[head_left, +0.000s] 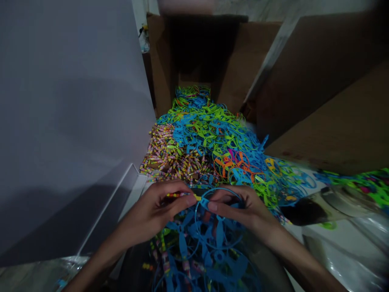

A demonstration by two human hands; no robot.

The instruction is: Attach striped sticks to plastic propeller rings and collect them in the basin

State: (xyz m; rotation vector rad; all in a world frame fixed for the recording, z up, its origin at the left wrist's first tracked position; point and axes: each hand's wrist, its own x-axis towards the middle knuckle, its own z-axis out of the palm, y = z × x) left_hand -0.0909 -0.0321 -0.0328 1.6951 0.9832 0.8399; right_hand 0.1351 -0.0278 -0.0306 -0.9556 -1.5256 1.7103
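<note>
My left hand [170, 202] pinches a thin, multicoloured stick [174, 195] with a yellow end. In my right hand [234, 205] is a blue ringed propeller [219, 233], gripped by one blade between thumb and fingers. The stick's yellow tip meets the propeller's blade near the ring; whether they are joined I cannot tell. Below both hands, more blue propellers [182, 239] and a few patterned sticks [166, 261] lie in a dim heap at lap height.
Ahead spreads a pile of green and blue propellers [209, 125], with some orange propellers [234, 164]. Patterned sticks [161, 150] are heaped to its left. A cardboard box [255, 52] stands behind, another carton [334, 121] at right. A grey panel [75, 101] rises on the left.
</note>
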